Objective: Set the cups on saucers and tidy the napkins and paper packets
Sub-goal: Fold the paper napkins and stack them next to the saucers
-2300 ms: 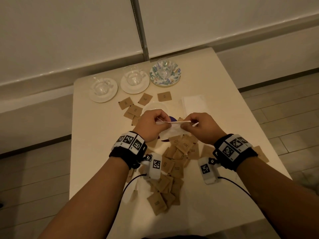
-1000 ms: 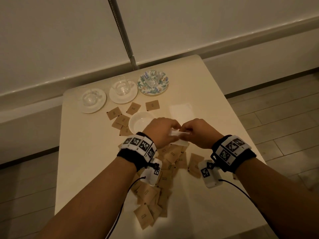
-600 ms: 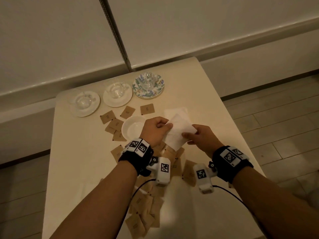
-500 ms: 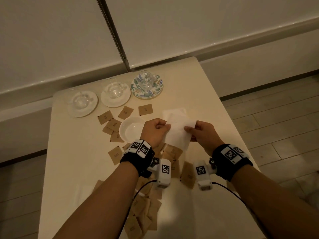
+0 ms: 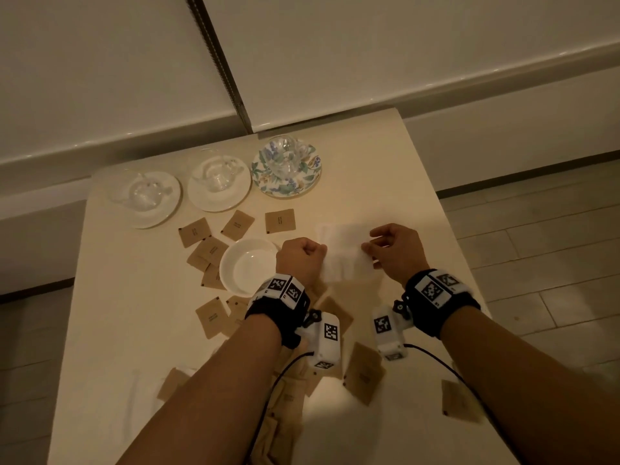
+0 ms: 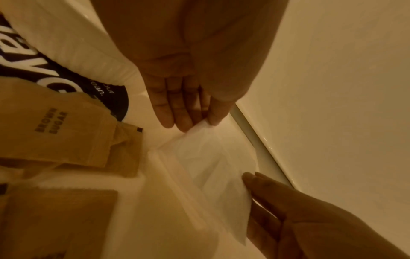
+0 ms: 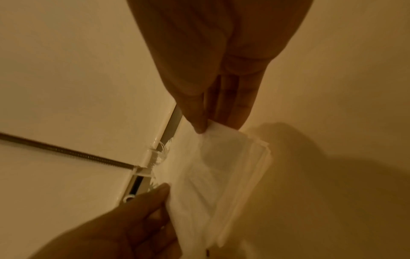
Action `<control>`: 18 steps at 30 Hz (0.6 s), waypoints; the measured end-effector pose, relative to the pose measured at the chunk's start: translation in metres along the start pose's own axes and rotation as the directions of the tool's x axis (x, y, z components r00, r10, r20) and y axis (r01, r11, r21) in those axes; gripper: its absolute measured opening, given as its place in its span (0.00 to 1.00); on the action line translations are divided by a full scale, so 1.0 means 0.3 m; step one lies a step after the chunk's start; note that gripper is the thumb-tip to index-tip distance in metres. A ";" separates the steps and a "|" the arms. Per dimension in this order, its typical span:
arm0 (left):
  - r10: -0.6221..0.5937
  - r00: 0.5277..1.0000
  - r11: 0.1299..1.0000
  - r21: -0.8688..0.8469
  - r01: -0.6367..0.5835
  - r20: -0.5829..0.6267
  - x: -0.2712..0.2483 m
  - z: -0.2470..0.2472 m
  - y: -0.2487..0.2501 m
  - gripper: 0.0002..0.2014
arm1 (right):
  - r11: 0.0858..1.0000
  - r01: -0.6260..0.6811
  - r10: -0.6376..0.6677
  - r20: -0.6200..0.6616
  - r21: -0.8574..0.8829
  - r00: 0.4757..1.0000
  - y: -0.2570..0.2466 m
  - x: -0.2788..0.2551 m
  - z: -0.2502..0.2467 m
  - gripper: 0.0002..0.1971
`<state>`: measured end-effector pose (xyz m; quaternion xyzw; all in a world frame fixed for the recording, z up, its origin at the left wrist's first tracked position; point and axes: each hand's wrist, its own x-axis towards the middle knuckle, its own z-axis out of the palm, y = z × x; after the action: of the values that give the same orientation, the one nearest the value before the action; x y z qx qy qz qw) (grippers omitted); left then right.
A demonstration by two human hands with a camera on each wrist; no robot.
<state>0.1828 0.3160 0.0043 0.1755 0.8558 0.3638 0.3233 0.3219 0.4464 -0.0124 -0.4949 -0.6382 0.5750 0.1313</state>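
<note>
Your left hand (image 5: 299, 260) pinches one edge of the white napkin (image 5: 345, 260) between thumb and curled fingers, and your right hand (image 5: 397, 251) pinches the opposite edge, so the napkin spans the gap between both grips, low over the tabletop (image 5: 134, 313). In the right wrist view the napkin (image 7: 221, 175) hangs over further white layers just under it (whether they touch is hard to tell). Your knuckles hide the pinch points in the head view; the left wrist view shows the fingers (image 6: 177, 112) closing on the napkin corner. Just left of your left grip sits an empty white bowl (image 5: 248, 266), with brown sugar packets (image 5: 211, 250) scattered beyond it and more under your forearms, many covered by your arms and the wrist cameras. Farther from both grips, along the tabletop's far edge, three glass cups stand on saucers: two plain white saucers (image 5: 219, 193) and a floral saucer (image 5: 287, 176). A dark printed item (image 6: 66, 78) shows beside the packets in the left wrist view, cut off and unreadable.
</note>
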 end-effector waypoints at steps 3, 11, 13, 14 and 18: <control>-0.021 1.000 0.997 0.075 0.022 -0.020 0.033 0.010 0.010 0.08 | 0.997 -0.001 -0.001 -0.029 -0.080 1.000 0.020 0.039 0.020 0.11; -0.013 0.999 0.968 0.252 0.023 -0.041 0.066 0.044 0.013 0.11 | 0.984 0.024 -0.030 -0.031 -0.175 0.999 0.040 0.078 0.028 0.10; -0.025 0.999 0.964 0.262 0.034 -0.039 0.068 0.043 0.009 0.08 | 0.982 0.028 -0.033 -0.027 -0.185 0.999 0.040 0.081 0.030 0.10; -0.035 0.998 0.966 0.256 0.046 -0.046 0.067 0.043 0.008 0.07 | 0.981 0.029 -0.034 -0.021 -0.190 0.999 0.040 0.081 0.031 0.10; 0.067 0.994 0.979 0.199 -0.048 -0.091 0.046 0.049 0.016 0.10 | 0.957 0.088 -0.097 -0.021 -0.277 0.995 0.033 0.077 0.027 0.12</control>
<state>0.1831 0.3341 -0.0058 0.2131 0.8967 0.2949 0.2520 0.3097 0.4579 -0.0328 -0.4878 -0.7321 0.4651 0.0990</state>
